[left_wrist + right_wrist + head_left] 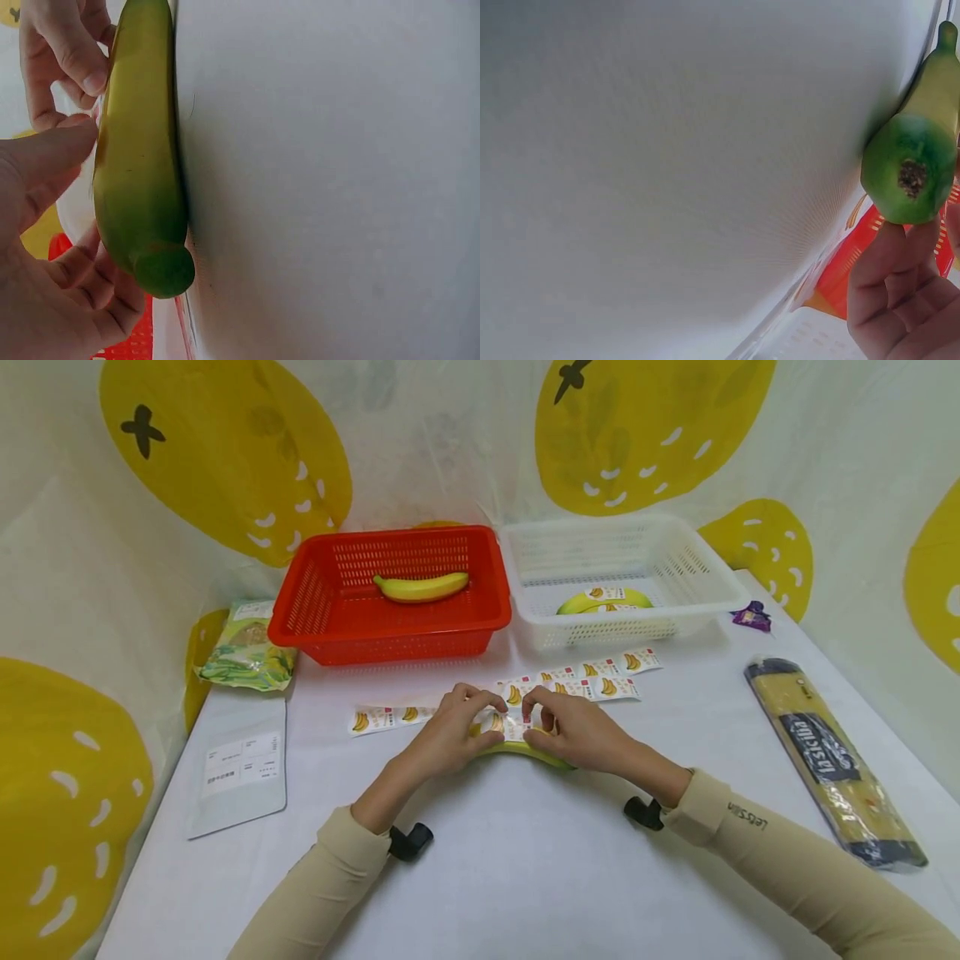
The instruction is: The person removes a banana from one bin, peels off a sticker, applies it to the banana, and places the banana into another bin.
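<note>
On the white table lies a yellow-green banana (536, 752), its stem end toward the left wrist camera. A white sticker with a banana picture (512, 727) lies against its upper side. My left hand (450, 732) pinches the sticker's left end with curled fingers, the thumb at the banana. At the right end my right hand (583, 728) does the same, with thumb and index finger bent toward each other. Some of the left fingers curl behind the banana (142, 165) in the left wrist view. In the right wrist view the banana's dark tip (911, 178) shows, but the sticker is hidden.
Behind the hands lie strips of stickers (600, 687). A red basket (390, 643) holds one banana (423, 588); a white basket (630, 628) holds stickered bananas (570, 603). Bags (247, 647) and a grey pouch (240, 777) lie left, a pasta pack (836, 764) right.
</note>
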`<state>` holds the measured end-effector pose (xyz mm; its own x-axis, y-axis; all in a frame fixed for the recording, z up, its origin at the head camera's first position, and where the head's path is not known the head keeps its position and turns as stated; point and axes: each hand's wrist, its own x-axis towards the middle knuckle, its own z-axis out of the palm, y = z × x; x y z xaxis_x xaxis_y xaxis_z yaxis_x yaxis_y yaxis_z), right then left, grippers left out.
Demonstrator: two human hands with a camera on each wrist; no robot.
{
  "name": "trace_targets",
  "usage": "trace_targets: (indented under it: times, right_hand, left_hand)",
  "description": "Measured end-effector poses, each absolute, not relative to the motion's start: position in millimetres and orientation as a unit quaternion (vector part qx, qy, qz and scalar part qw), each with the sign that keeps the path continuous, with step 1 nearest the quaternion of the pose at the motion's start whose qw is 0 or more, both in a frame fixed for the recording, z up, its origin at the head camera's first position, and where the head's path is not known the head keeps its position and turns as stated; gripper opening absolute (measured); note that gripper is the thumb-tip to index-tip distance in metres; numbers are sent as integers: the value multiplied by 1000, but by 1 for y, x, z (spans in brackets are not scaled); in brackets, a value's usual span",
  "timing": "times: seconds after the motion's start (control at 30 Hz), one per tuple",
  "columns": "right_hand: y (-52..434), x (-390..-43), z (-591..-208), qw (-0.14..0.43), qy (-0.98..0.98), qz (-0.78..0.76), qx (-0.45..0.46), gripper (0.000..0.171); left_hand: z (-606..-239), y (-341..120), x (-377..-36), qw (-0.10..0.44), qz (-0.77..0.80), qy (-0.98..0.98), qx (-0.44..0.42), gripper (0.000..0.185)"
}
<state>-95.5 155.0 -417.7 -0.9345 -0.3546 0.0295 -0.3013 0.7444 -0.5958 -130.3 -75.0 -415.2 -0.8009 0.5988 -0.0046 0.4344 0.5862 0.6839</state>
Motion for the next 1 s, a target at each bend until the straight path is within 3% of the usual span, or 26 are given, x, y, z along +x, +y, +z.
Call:
trace_targets:
  times: [1.0]
  right_hand:
    - [156,-97,-418,57,938,-282,-193,19]
  left_hand:
    - [-412,-77,-132,149,274,914,259,29]
